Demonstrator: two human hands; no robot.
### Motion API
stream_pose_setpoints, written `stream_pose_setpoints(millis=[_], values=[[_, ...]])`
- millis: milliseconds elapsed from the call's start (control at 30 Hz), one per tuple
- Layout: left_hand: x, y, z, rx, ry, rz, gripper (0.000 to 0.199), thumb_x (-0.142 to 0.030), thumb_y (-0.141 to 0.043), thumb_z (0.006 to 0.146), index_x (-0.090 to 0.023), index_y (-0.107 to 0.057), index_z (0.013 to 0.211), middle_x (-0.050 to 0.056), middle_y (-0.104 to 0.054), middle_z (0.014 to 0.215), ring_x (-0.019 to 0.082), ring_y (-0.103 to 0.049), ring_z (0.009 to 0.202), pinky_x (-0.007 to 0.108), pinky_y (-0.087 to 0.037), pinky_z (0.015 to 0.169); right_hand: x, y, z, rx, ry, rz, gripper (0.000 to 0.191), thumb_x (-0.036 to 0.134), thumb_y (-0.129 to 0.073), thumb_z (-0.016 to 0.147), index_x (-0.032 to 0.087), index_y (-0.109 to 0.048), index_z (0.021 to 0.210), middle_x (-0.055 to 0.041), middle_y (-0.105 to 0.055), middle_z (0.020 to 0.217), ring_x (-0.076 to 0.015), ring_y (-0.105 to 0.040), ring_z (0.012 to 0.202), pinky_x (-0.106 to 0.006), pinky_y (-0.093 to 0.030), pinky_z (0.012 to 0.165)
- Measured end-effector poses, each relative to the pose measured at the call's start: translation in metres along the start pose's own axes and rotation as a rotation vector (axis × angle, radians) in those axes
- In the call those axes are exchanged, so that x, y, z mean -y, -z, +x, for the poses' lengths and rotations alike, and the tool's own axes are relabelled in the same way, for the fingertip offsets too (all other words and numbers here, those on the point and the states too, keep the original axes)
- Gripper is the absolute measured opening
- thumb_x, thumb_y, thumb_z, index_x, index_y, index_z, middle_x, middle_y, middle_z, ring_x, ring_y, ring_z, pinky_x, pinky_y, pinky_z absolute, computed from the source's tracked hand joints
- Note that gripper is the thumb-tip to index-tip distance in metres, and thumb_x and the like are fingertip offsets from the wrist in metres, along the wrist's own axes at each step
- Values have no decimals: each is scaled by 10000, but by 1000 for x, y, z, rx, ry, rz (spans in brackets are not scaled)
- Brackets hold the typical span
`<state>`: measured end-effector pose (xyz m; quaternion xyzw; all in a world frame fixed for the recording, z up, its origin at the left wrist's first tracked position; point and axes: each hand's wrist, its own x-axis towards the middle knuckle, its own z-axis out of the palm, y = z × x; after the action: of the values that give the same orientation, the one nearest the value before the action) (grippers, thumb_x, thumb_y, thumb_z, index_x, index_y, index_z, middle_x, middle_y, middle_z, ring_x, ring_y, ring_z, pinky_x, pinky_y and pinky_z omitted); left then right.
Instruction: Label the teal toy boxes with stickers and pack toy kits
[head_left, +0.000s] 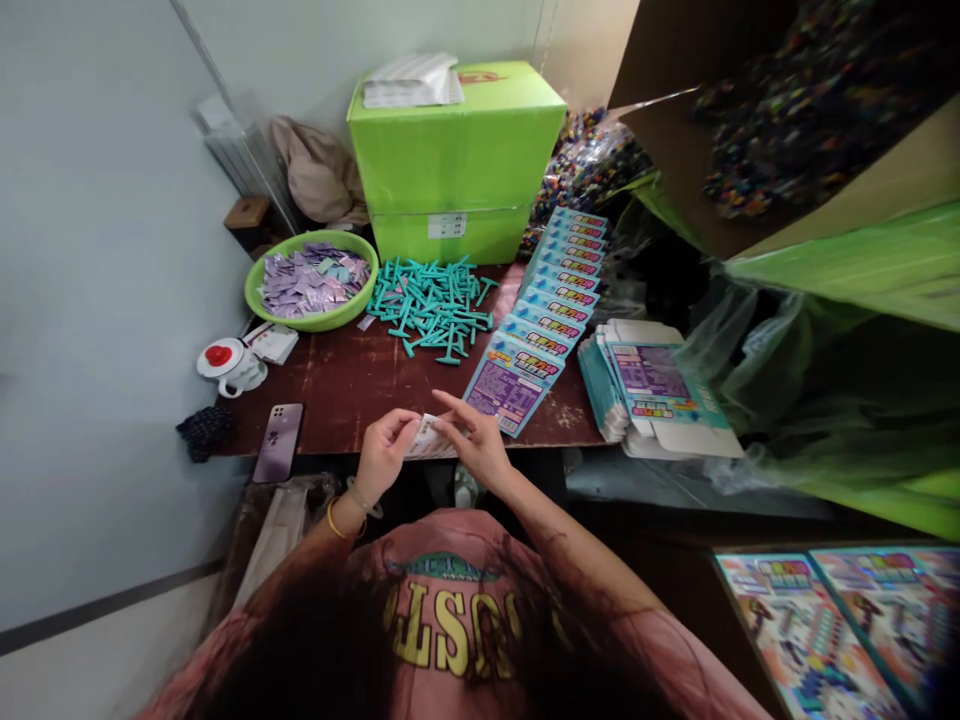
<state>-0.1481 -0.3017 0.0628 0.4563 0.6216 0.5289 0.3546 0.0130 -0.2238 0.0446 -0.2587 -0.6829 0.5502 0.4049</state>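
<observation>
1. At the near edge of the surface (337, 375), we hold a small printed sheet (426, 440) out in front of our shirt (450, 600).
2. Our left grip (390, 440) is pinched nearly closed, thumb against fingers, on the corner at the sheet's 10 o'clock.
3. Our right grip (466, 440) has hold of the other end, at the sheet's 3 o'clock, loosely curled with one finger lifted clear of the paper.
4. With the sheet as our centre and 12 o'clock pointing away from us, a loose heap of teal T-shaped pieces (431, 305) lies at 12; beyond it stands the green box (442, 160), papers (412, 82) on top.
5. Between 10 and 11 we have the green bowl (311, 324), full of small, mostly purple packets (311, 280), its side close to the heap.
6. Our phone (278, 443) lies face down at 9; a lidded cup (244, 375) sits between 9 and 10.
7. From 1 to 2 runs an overlapping row of packs (514, 385), its nearest one just beside our right grip.
8. Toward 3 we see stacked flat cartons (656, 385); at 4, printed boxes (784, 620) lie lower down.
</observation>
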Motion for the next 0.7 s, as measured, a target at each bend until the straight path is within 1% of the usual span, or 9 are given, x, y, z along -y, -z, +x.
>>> stream_pose_setpoints(millis=[100,167,233,267,333,433,533,600,700], values=[[0,2,3,48,20,-18,195,-358,-653,877,-171,-707,862,15,-702,775,138,-620,688,232,-478,649,-2,1,-2,50,7,-8,458,315,-647,955,238,-565,1399,-8,-737,902,-145,-679,800,-278,-551,808],[-1,0,3,36,15,0,192,-348,-655,871,-169,-701,818,11,-684,754,131,-601,680,228,-461,644,-3,0,-2,24,40,-38,518,319,-670,939,243,-528,1431,-25,-718,980,-141,-661,821,-277,-549,816],[-2,-3,3,16,23,8,205,-351,-651,868,-166,-689,787,7,-664,722,125,-579,653,227,-445,624,-4,0,-3,-29,89,-76,564,315,-680,931,256,-493,1461,-42,-689,1061,-133,-637,831,-272,-546,817],[-2,-4,3,10,32,5,213,-356,-649,866,-165,-680,776,4,-655,707,123,-569,637,227,-438,611,-5,0,-3,-44,112,-91,570,308,-677,934,264,-485,1469,-42,-679,1069,-130,-629,827,-268,-545,814],[-4,-6,2,7,51,-7,227,-368,-647,861,-164,-665,763,1,-645,688,122,-558,616,227,-428,592,-5,0,-3,-39,145,-103,551,289,-653,951,276,-481,1474,-29,-678,1027,-126,-630,824,-264,-543,822],[-4,-7,2,12,57,-22,226,-370,-650,853,-164,-655,760,-4,-641,680,122,-556,607,225,-420,581,-5,0,-4,-15,161,-105,520,272,-636,961,278,-501,1463,-9,-687,959,-130,-646,842,-277,-537,875],[-3,-6,2,23,40,-7,210,-355,-655,850,-165,-667,763,-1,-649,691,126,-569,626,227,-426,597,-6,0,-4,-10,133,-71,519,264,-636,956,274,-507,1458,-1,-686,936,-128,-647,848,-278,-531,888],[-2,-5,2,24,22,18,199,-344,-658,854,-166,-684,770,4,-664,709,132,-585,653,232,-440,629,-6,-1,-4,-3,73,-6,547,263,-644,944,270,-488,1468,1,-681,927,-124,-637,827,-263,-533,839],[1,-4,3,15,21,-10,191,-345,-648,870,-171,-712,823,16,-699,771,140,-612,698,236,-455,660,-6,-2,-3,31,-44,172,593,272,-669,919,252,-462,1474,2,-668,904,-118,-619,788,-243,-524,760]])
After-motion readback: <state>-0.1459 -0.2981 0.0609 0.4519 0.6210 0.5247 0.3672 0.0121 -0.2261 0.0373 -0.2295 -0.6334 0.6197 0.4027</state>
